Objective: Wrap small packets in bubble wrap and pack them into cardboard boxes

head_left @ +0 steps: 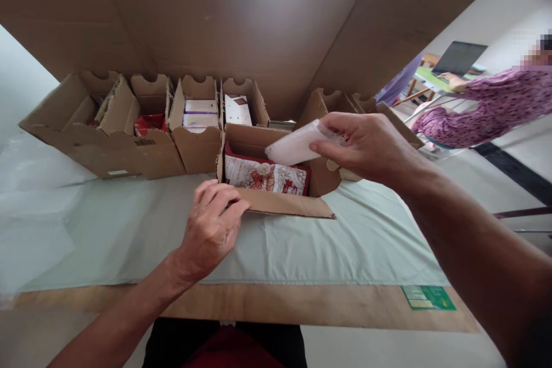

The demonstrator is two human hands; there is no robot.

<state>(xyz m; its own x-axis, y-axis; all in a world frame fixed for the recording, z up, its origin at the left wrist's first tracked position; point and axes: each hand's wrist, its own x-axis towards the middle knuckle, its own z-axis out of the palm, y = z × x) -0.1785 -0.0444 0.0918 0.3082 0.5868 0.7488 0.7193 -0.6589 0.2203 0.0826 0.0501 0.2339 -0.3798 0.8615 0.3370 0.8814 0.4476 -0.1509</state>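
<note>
A cardboard box [293, 205] lies in front of me with its open side facing up. Inside it is a red and white printed packet [263, 175] with a bow pattern. My left hand [213, 221] grips the near left edge of the box, fingers curled over the cardboard. Above the box's right half, my right hand [362, 144] pinches a white packet [295, 144] in clear plastic wrap between thumb and fingers. The white packet tilts, its left end lower and over the printed packet. What is under the printed packet is hidden.
Several cardboard bins stand in a row behind, holding white boxes [200, 114] and red packets [150, 124]. A tall cardboard panel [237, 23] rises behind them. Clear plastic bags [34, 213] lie left. A green card [428, 298] rests on the table edge. A person in purple [495, 103] sits right, near a laptop [461, 58].
</note>
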